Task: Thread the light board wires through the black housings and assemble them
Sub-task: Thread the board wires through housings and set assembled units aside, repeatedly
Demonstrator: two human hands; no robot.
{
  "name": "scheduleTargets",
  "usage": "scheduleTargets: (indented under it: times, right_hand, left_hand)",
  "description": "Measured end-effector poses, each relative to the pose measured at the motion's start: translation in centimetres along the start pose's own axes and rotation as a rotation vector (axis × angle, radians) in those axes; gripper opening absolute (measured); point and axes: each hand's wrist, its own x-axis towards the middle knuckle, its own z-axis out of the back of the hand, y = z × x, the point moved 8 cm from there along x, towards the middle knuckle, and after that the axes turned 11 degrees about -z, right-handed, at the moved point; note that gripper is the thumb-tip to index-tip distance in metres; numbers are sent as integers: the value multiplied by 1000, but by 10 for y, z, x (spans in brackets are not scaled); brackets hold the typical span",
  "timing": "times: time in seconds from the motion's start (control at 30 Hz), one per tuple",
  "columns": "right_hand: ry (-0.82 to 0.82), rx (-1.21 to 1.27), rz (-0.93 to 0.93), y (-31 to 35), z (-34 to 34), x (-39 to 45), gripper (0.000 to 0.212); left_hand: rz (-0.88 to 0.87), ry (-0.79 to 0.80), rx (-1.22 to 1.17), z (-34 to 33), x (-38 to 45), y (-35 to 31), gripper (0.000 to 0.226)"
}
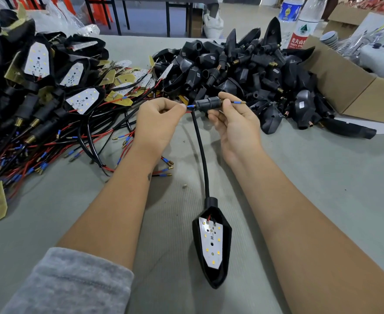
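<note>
Pinching a blue-sleeved wire tip (190,106) with our left hand (158,123), we are gripping a ribbed black stem housing (208,103) at frame centre in our right hand (236,128). We are dangling the glossy pointed shell with its white light board (211,242) over open grey table (322,177) at lower centre, between the wire pile (50,132) at left and loose housings (243,71) at upper right.

You're looking at a worktop (322,177) covered in matt grey ribbed cloth. The black housings (243,71) are showing smooth, faintly glossy plastic. The light board (211,243) is looking flat white, the terminal tips (243,102) are gleaming brass-coloured metal, and the box (349,87) is showing plain brown cardboard.
</note>
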Motion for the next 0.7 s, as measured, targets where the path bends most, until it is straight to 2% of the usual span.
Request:
scheduleTargets:
  times: [0.3, 0.57, 0.7]
  right_hand:
    - [-28, -13, -28, 0, 6, 1, 21]
    - [-23, -161, 79, 5, 4, -1, 24]
    - [-33, -138, 65, 3, 4, -1, 23]
  left_hand:
    - [-54, 42, 39, -3, -5, -11, 18]
    - [-11, 6, 72, 1, -3, -4, 21]
    - [21, -18, 52, 3, -2, 1, 18]
